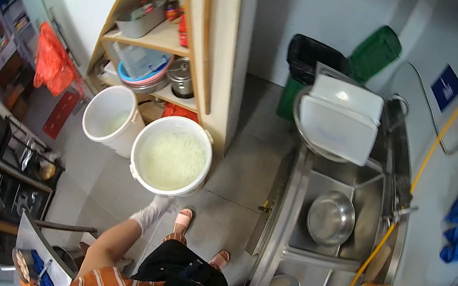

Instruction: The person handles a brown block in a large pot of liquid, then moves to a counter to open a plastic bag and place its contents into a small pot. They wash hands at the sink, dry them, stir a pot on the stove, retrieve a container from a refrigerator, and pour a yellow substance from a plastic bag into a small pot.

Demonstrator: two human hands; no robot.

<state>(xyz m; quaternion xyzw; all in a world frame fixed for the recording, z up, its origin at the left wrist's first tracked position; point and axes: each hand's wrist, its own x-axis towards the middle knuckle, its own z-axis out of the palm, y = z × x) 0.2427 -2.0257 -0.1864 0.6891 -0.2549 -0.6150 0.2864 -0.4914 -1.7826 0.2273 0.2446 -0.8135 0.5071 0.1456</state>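
Observation:
My left hand (162, 207), in a thin white glove, is at the near side of a white plastic bucket (203, 175). It is blurred, and I cannot tell whether its fingers grip the bucket or only rest against it. Pale, shredded-looking stuff in cloudy liquid (172, 158) nearly fills this bucket. Touching it on the left is a second white bucket (132, 136), with a little pale liquid low inside. Both stand on the grey tiled floor (232, 175). My right hand is out of view.
A wooden shelf unit (155, 42) with basins and a lidded metal pot (182, 80) stands behind the buckets. To the right, a steel sink (319, 176) holds a metal bowl (331, 219). White plastic tubs (336, 124) sit at its far end, by a green bin (287, 100).

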